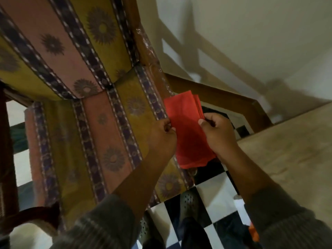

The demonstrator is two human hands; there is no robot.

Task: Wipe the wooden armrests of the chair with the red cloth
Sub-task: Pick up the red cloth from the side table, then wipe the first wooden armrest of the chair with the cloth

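Observation:
A folded red cloth (186, 128) hangs between my two hands, just right of the chair's patterned seat cushion (100, 133). My left hand (164, 133) pinches the cloth's left edge. My right hand (218, 132) grips its right edge, thumb on top. The chair's right wooden armrest (221, 97) runs behind the cloth, from the plastic-wrapped back post toward the right. The other dark wooden armrest (7, 144) shows at the far left edge. The striped back cushion (68, 45) fills the upper left.
Black-and-white checkered floor tiles (212, 198) lie below the chair. A beige wall (251, 33) stands behind, and a pale surface (291, 151) reaches in from the right. My sandalled feet show at the bottom centre. A small orange scrap (254, 233) lies at the lower right.

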